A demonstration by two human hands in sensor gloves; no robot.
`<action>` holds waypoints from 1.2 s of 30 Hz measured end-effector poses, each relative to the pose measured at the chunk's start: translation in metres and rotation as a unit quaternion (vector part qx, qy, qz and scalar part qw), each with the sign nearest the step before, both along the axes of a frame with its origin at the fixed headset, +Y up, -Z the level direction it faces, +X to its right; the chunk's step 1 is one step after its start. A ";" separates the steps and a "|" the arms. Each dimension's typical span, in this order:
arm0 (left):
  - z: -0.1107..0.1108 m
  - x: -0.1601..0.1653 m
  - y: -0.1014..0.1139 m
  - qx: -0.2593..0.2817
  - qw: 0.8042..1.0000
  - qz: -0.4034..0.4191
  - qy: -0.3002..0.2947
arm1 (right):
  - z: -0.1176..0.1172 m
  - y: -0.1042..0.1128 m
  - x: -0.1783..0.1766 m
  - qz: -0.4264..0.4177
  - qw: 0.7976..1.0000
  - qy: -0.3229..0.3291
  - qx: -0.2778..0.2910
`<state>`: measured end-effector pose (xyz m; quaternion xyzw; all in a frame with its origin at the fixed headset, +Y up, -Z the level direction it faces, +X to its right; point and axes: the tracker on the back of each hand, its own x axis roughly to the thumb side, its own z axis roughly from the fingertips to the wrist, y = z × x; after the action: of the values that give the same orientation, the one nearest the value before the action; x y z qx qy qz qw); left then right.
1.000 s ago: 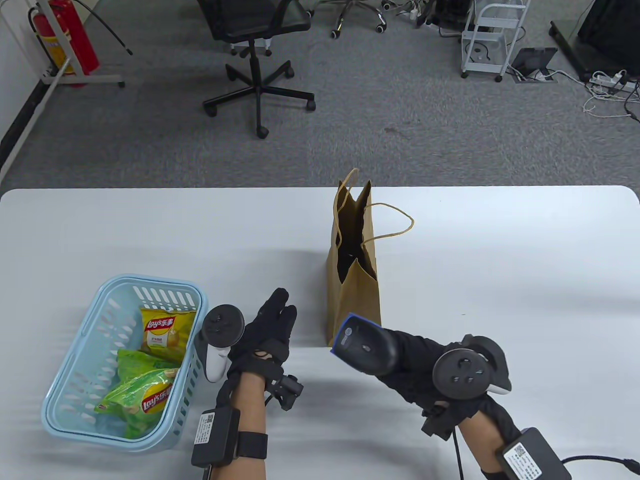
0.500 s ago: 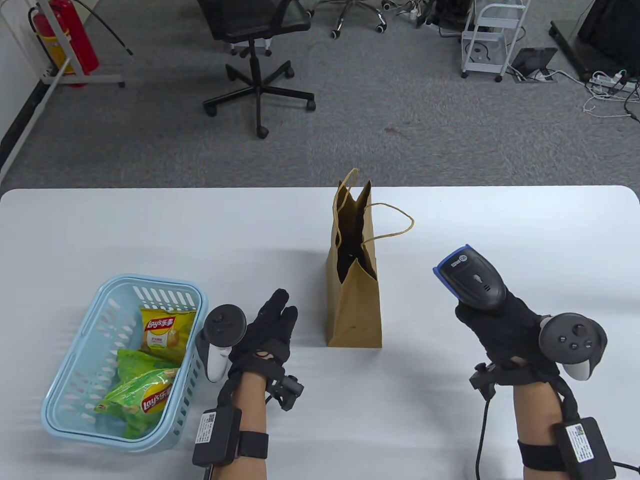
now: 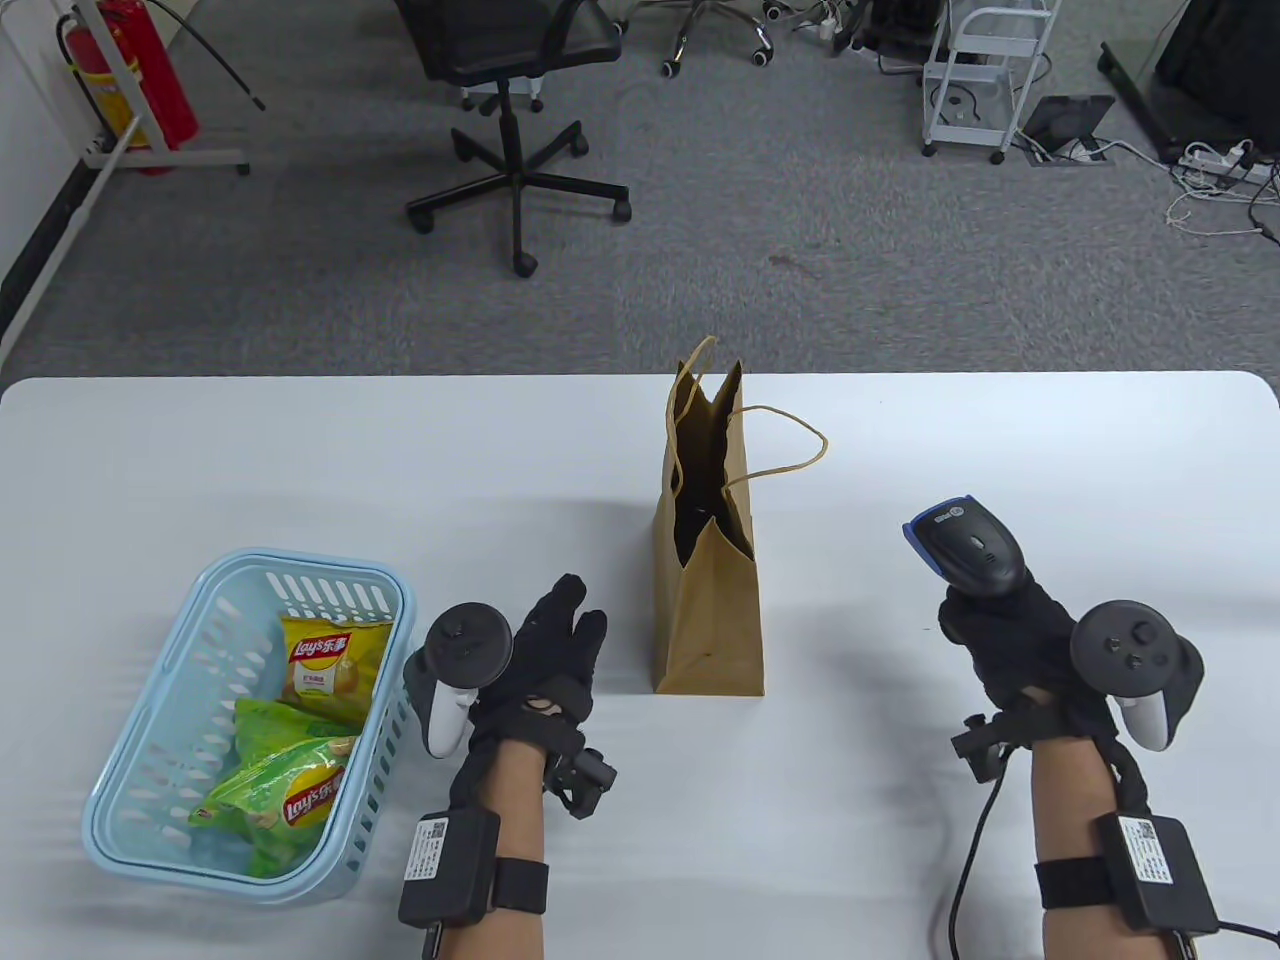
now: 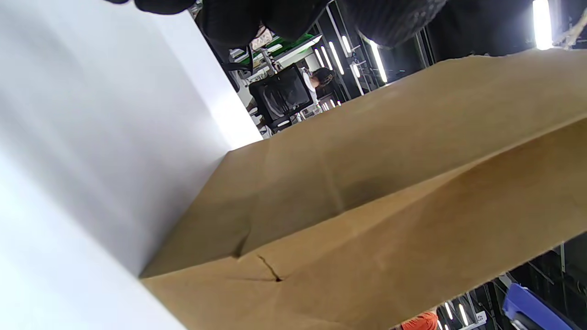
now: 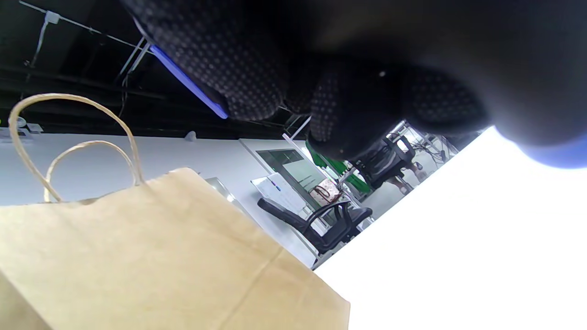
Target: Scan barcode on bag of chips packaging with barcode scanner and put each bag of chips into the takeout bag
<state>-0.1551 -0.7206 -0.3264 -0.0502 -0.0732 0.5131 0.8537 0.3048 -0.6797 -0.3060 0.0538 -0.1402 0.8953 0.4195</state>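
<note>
A brown paper takeout bag [image 3: 705, 560] stands upright in the middle of the table, its mouth open; it also fills the left wrist view [image 4: 390, 192] and shows in the right wrist view [image 5: 137, 256]. My right hand [image 3: 1010, 640] grips a black and blue barcode scanner [image 3: 968, 550] by its handle, to the right of the bag. My left hand [image 3: 550, 655] lies flat with straight fingers between the bag and a light blue basket [image 3: 150, 740]. In the basket lie a yellow bag of chips [image 3: 325, 665] and green bags of chips [image 3: 285, 790].
The white table [image 3: 1000, 440] ends at a far edge beyond the bag. On the floor behind stand a black office chair [image 3: 515, 110], a white cart [image 3: 985, 70] and a red fire extinguisher [image 3: 140, 75].
My right hand has swung the scanner from in front of the bag out to the right and lowered it slightly. My left hand shifted a little to the right.
</note>
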 end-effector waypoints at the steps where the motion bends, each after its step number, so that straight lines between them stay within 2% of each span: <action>1: 0.000 0.003 0.006 0.011 1.000 -0.005 -0.002 | -0.001 -0.001 0.000 0.004 1.000 -0.001 -0.002; 4: 0.002 0.009 0.026 0.038 0.997 -0.065 0.001 | -0.001 -0.005 -0.001 0.007 1.000 -0.003 -0.009; 6: 0.006 0.012 0.051 0.040 0.991 -0.130 0.011 | -0.001 -0.007 -0.003 0.026 1.000 -0.003 -0.015; 10: 0.016 0.015 0.101 0.072 0.983 -0.165 0.022 | -0.001 -0.009 -0.004 0.032 0.999 -0.002 -0.019; 14: 0.029 -0.010 0.154 0.056 0.963 -0.259 0.050 | -0.001 -0.009 -0.004 0.047 0.999 -0.003 -0.021; 16: 0.036 -0.033 0.167 0.042 0.954 -0.287 0.074 | -0.002 -0.011 -0.004 0.050 0.998 -0.002 -0.024; 18: 0.039 -0.060 0.169 0.022 0.946 -0.309 0.099 | -0.002 -0.012 -0.005 0.053 0.998 -0.002 -0.027; 21: 0.041 -0.105 0.156 -0.059 0.932 -0.340 0.114 | -0.003 -0.012 -0.007 0.062 0.998 -0.003 -0.029; 23: 0.042 -0.132 0.142 -0.119 0.922 -0.354 0.103 | -0.003 -0.012 -0.009 0.068 0.997 0.002 -0.033; 26: 0.050 -0.167 0.125 -0.218 0.890 -0.388 0.097 | -0.005 -0.012 -0.011 0.075 0.996 0.006 -0.036; 28: 0.055 -0.180 0.118 -0.238 0.883 -0.391 0.101 | -0.006 -0.013 -0.013 0.079 0.996 0.008 -0.040; 31: 0.060 -0.191 0.108 -0.252 0.884 -0.385 0.085 | -0.007 -0.016 -0.014 0.088 0.995 0.012 -0.051; 36: 0.063 -0.198 0.092 -0.278 0.874 -0.392 0.068 | -0.007 -0.018 -0.016 0.100 0.993 0.013 -0.059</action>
<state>-0.3530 -0.6285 -0.2631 -0.2751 0.1568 0.1377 0.9385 0.2888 -0.6977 -0.3125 0.0549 -0.0756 0.9386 0.3321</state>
